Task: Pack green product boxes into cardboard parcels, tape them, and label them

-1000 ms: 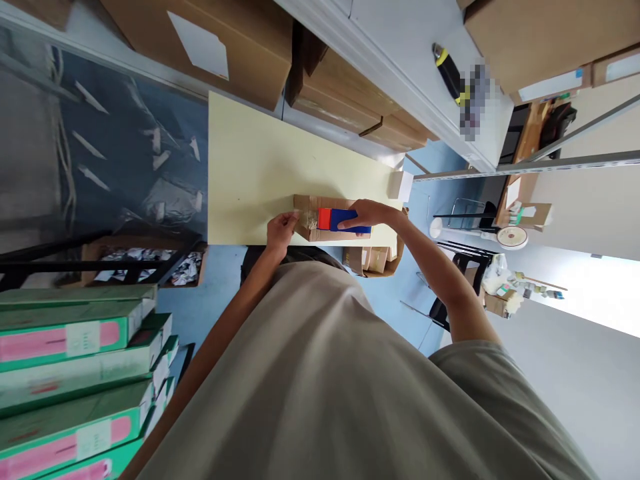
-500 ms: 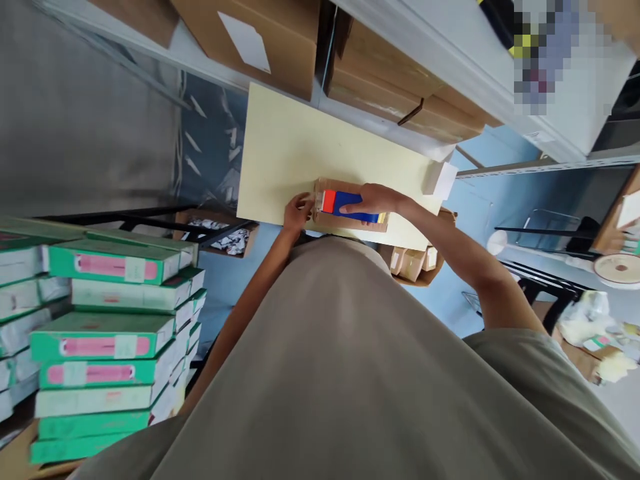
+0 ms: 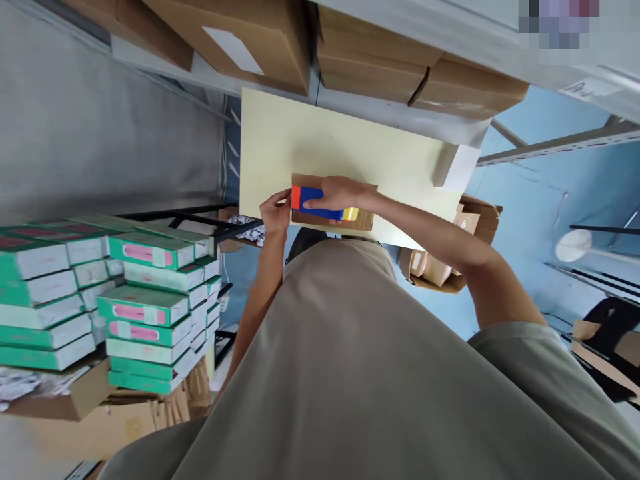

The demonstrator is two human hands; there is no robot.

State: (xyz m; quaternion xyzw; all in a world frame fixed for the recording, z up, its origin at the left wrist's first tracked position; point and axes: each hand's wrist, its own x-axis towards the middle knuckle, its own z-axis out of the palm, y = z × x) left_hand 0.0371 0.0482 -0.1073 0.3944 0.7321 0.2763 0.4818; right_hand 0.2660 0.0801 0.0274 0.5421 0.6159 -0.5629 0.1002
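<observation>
A small brown cardboard box (image 3: 315,180) lies lengthwise near the front edge of the cream tabletop. Over it is a blue tape dispenser (image 3: 320,207) with a red left end and a yellow part at the right. My right hand (image 3: 345,193) wraps around the dispenser's blue body from above, thumb along its side. At the box's left end, my left hand (image 3: 276,211) has its fingers bent together by the red tip. What those fingers pinch is too small to make out.
A white box (image 3: 463,168) stands at the tabletop's right end. Large cartons (image 3: 373,67) line the shelf behind. Stacks of green boxes (image 3: 150,313) rise at the left. Below the table's right side, an open carton (image 3: 450,283) holds smaller boxes.
My view has shifted. The dispenser, box and both hands appear further left in the picture. The right hand still grips the dispenser, and the left hand stays by the box's left end.
</observation>
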